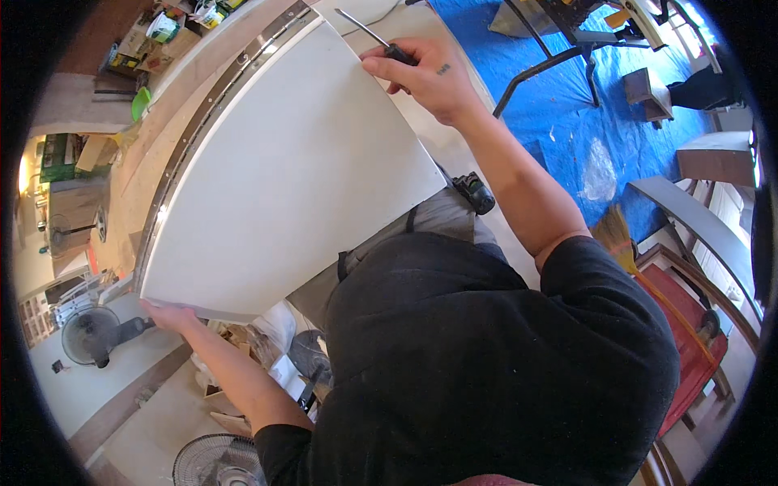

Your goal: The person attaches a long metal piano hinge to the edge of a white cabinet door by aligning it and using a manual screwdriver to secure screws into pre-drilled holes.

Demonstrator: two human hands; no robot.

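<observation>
Left hand (166, 314), lower left: fingers curled under lower corner of white panel (292, 170), gripping it. Panel fills centre frame, tilted, resting against person's lap; metal strip (190, 138) runs along its left edge. Risk: 1-corner hold, panel could slide off lap. Right hand (425, 74), top centre: closed on screwdriver (374, 39) at panel's top edge. Risk: tip slips, gouges surface. Around: 2 fans (89, 334) lower left, broom (624, 243) right, blue tarp (559, 121) upper right, crowding floor.

Pale floor (89, 389), blue tarp (559, 121) spread on it, standing fan (89, 334), broom (624, 243)
</observation>
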